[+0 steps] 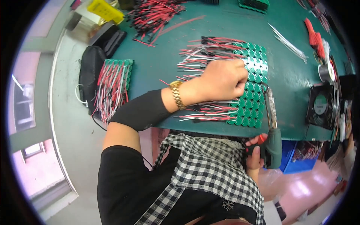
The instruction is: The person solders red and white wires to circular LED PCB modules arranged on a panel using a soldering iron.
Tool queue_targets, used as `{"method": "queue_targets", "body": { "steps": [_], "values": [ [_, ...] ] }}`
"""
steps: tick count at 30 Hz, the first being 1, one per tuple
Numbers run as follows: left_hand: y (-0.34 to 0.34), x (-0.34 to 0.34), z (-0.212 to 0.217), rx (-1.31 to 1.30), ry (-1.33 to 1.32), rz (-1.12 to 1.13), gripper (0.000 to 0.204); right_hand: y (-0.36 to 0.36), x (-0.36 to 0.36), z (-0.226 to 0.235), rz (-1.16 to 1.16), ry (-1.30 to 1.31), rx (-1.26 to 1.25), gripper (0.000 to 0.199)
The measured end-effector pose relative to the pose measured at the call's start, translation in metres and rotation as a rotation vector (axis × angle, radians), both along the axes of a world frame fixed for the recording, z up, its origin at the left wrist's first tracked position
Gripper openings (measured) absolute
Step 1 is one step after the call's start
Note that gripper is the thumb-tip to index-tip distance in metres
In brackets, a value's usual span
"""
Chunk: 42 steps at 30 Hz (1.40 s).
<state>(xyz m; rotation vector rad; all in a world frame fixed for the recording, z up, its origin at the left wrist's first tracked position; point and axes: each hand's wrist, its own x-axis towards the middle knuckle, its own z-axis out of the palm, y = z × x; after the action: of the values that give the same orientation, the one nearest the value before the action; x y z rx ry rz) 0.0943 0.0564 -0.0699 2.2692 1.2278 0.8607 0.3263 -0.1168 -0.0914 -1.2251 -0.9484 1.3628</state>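
Observation:
A long row of green cylindrical battery cells point(255, 63) with red, white and black leads lies on the green table point(221, 30). My left hand point(223, 79) rests closed in a fist on top of the cells and wires, a gold bracelet on its wrist. My right hand point(255, 156), at the table's near edge, grips the dark green handle of a soldering iron point(270, 123). The iron's metal shaft points up toward the cells next to my left hand.
A second wired cell pack point(114, 84) lies at the table's left edge. Loose red and black wires point(153, 15) pile at the back. A small black fan point(321, 105) and a solder spool point(326, 72) stand on the right. A blue bin point(296, 155) sits below.

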Motion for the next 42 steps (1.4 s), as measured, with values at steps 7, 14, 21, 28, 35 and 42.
{"method": "queue_targets", "body": {
  "steps": [7, 14, 21, 28, 35, 42],
  "values": [
    [0.041, -0.03, 0.017, 0.053, 0.241, 0.241, 0.011, 0.002, 0.004, -0.012, -0.05, -0.034, 0.067, 0.044],
    [0.149, -0.183, -0.001, -0.289, 0.675, 0.945, 0.048, 0.001, 0.002, -0.018, 0.032, -0.052, 0.095, 0.041],
    [0.164, -0.197, -0.015, -0.219, 0.447, 0.919, 0.037, -0.001, -0.002, -0.019, 0.029, -0.078, 0.107, 0.036],
    [0.086, -0.102, 0.019, -0.367, -0.456, 0.487, 0.013, 0.002, -0.009, -0.013, 0.049, -0.143, 0.08, 0.03],
    [0.009, -0.036, 0.028, -0.477, -0.229, 0.164, 0.008, 0.021, -0.015, 0.01, 0.081, -0.32, 0.051, 0.011],
    [-0.011, -0.022, 0.016, -0.445, -0.112, 0.1, 0.006, 0.014, -0.016, 0.032, 0.018, -0.054, -0.069, 0.021]
  ]
}}
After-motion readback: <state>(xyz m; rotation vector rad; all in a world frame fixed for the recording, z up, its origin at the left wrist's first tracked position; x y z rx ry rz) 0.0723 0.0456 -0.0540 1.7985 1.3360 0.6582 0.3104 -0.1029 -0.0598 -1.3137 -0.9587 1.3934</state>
